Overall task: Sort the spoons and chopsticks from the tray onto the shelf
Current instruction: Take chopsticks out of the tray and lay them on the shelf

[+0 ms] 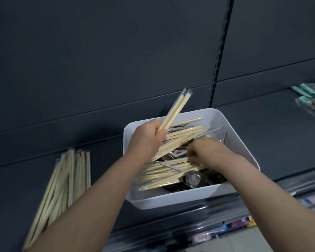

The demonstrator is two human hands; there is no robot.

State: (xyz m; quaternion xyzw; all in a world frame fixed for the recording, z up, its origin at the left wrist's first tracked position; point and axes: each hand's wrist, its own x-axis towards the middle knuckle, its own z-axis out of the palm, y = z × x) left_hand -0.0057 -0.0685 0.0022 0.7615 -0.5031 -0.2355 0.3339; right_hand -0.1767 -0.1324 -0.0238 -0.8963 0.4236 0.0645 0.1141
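A white plastic tray (233,142) stands on the dark shelf (262,128). It holds several wrapped wooden chopsticks (182,135) lying over metal spoons (193,178). My left hand (147,137) grips a bunch of wrapped chopsticks (173,110) that point up and to the right above the tray's left rim. My right hand (205,151) reaches into the tray's middle, fingers curled around chopsticks in the pile; the exact hold is blurred. A sorted pile of chopsticks (66,177) lies on the shelf to the left.
The shelf's dark back panel (116,51) rises behind the tray, with a slotted upright post (220,51). Packaged goods with teal handles (311,99) lie at the far right. Coloured packages (238,224) show on a lower level below the shelf's front edge.
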